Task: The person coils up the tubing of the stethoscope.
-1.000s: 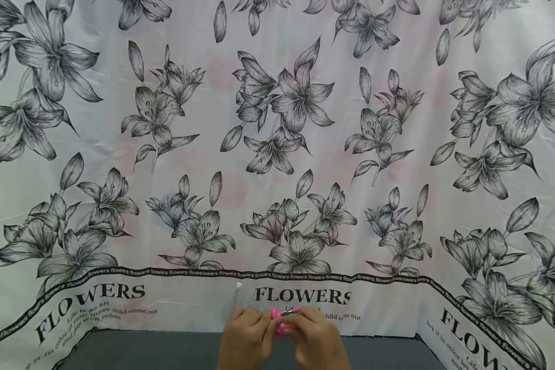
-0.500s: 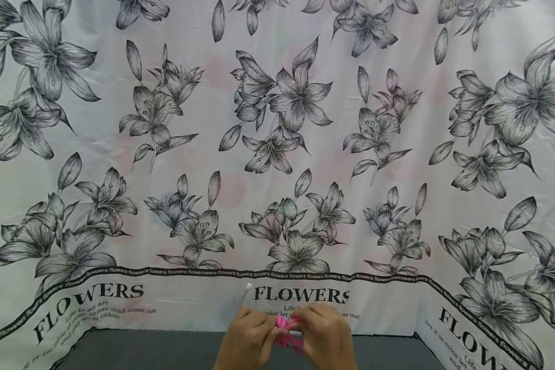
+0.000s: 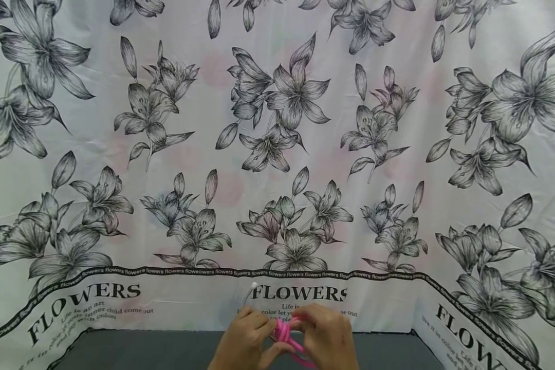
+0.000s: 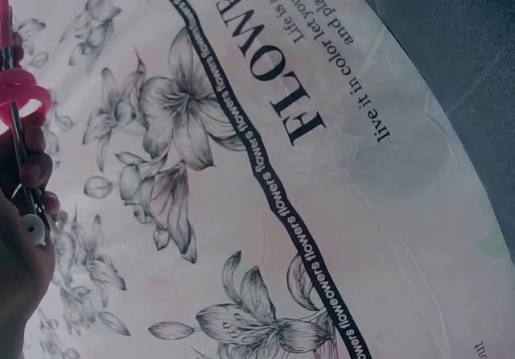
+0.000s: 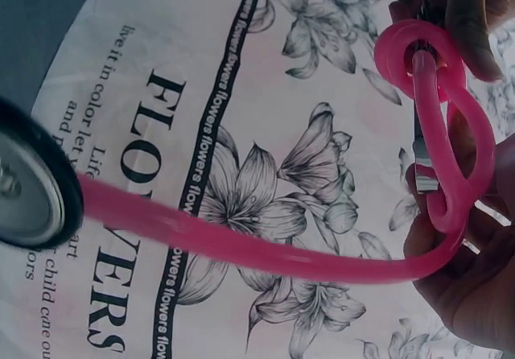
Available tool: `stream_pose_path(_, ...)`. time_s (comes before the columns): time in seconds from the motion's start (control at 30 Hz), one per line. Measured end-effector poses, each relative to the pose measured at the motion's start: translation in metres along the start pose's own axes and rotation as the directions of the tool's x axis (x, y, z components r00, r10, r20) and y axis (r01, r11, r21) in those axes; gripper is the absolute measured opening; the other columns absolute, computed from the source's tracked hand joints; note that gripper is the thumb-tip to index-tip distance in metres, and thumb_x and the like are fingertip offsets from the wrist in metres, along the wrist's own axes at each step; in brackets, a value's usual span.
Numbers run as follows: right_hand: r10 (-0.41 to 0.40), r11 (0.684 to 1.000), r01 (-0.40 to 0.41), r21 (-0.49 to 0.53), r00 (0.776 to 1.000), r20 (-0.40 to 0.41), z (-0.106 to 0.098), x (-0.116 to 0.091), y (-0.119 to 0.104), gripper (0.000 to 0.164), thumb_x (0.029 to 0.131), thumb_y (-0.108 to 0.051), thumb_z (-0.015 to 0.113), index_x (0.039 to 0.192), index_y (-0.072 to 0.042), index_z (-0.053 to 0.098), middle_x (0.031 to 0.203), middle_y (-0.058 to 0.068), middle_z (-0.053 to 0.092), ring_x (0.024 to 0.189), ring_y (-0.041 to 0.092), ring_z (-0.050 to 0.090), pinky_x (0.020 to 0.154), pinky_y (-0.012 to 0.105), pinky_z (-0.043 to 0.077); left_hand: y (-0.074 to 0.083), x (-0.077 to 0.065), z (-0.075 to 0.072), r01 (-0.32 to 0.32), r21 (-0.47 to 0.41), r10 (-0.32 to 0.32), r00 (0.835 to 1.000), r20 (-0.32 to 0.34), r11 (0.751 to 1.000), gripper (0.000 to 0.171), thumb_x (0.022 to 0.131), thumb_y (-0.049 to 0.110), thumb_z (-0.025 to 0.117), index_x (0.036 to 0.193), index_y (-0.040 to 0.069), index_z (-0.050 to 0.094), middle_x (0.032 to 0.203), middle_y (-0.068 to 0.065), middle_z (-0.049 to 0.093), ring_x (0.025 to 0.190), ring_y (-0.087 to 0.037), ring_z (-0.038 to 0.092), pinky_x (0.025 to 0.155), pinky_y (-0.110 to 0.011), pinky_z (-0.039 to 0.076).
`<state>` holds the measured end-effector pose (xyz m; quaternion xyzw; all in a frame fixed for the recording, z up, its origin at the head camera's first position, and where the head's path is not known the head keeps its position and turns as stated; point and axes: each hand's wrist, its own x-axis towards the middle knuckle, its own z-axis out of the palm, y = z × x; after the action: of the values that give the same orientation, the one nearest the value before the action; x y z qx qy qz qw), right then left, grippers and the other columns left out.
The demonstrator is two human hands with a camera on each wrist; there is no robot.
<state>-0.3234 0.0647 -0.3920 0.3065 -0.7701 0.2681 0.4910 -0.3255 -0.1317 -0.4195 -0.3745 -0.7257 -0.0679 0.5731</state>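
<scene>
Since the frame a second ago, the small white eartip (image 3: pixel 254 284) above the left hand (image 3: pixel 245 336) has shifted rightward, and the pink coil (image 3: pixel 283 331) between the hands now shows as fuller loops, with a length trailing below the right hand (image 3: pixel 329 336).

Object: stethoscope with glossy, smooth, bright pink tubing (image 5: pixel 265 256), round in section, wound into tight rings around a slim polished metal tube (image 4: pixel 19 162). Its round chest piece (image 5: pixel 36 190), silvery face in a thick black rim, is at the tubing's far end. The stethoscope is held just in front of a white, slightly creased cloth (image 3: pixel 226 154) printed with line-drawn lilies, a dark grey surface (image 3: pixel 157 349) lying below.

Left hand: fingers curled round the metal tube, thumb by the coil. Right hand: fingers bent, gripping the tubing beside the coil; exact fingertip contact partly hidden.
</scene>
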Motion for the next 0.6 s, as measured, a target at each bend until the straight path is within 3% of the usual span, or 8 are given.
stream_pose_path(0.2,0.116,0.989,-0.119,0.089,0.992,0.039,-0.004,0.0,0.003,0.033,0.063,-0.001,0.094,0.085,-0.015,0.072,0.074,-0.006,0.074,0.06,-0.007,0.059,0.055,0.009,0.045,0.0,0.005,-0.003,-0.044,-0.004,0.044,0.999,0.001,0.999,0.04,0.091,0.057,0.075,0.071,0.024,0.066,0.065,0.015,0.063,0.062,0.003,0.054,0.07,-0.017,0.04)
stream_pose_path(0.37,0.072,0.979,-0.072,0.19,0.997,0.007,-0.004,0.0,0.014,0.034,0.06,-0.003,0.095,0.079,-0.016,0.069,0.078,-0.009,0.066,0.066,-0.006,0.054,0.056,0.013,0.049,0.0,0.006,-0.003,-0.046,-0.002,0.046,0.999,0.0,0.999,0.044,0.095,0.056,0.071,0.067,0.025,0.061,0.06,0.016,0.054,0.057,0.004,0.045,0.068,-0.016,0.035)
stream_pose_path(0.5,0.055,0.927,-0.082,0.366,0.995,0.084,-0.005,0.001,0.024,0.024,0.068,-0.005,0.091,0.08,-0.014,0.072,0.08,-0.004,0.069,0.07,-0.005,0.06,0.06,0.018,0.055,-0.002,0.005,-0.002,-0.071,-0.053,0.068,0.997,-0.046,0.996,0.042,0.1,0.053,0.066,0.07,0.025,0.067,0.061,0.016,0.053,0.057,0.004,0.041,0.068,-0.013,0.034)
stream_pose_path(0.6,0.069,0.859,-0.157,0.487,0.979,0.193,-0.006,0.001,0.031,0.017,0.076,-0.006,0.086,0.086,-0.012,0.074,0.084,0.004,0.074,0.076,-0.002,0.067,0.066,0.023,0.06,-0.002,0.004,-0.002,-0.077,-0.108,0.07,0.995,-0.064,0.991,0.036,0.1,0.05,0.067,0.074,0.025,0.072,0.062,0.017,0.054,0.058,0.005,0.04,0.069,-0.01,0.033)
